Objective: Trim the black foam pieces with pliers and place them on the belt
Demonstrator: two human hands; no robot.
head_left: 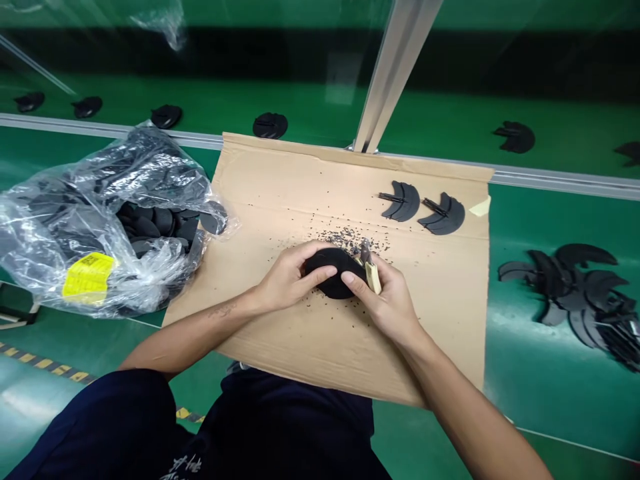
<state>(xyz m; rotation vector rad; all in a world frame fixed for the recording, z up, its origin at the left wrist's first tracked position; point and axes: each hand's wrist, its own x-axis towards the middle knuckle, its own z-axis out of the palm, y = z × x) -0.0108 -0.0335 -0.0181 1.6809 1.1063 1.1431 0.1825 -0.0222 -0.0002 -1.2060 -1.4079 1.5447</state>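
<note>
My left hand (294, 275) grips a round black piece (334, 265), thumb lying across its face and fingers behind its far edge. My right hand (387, 293) is closed around a small hand tool (371, 267) with a dark metal tip and a pale yellow handle; its exact kind is not clear. The right thumb presses on the right side of the black piece, and the tool's tip points away from me beside it. Many tiny black scraps (345, 237) are scattered around and beyond the piece on the cardboard sheet (280, 340).
Two curved black parts (404, 201) lie at the cardboard's far right. An open clear plastic bag (90, 200) with a yellow label holds more black pieces on the left. Black parts are heaped (585, 287) on the green table at right. A metal post (395, 73) rises behind the cardboard.
</note>
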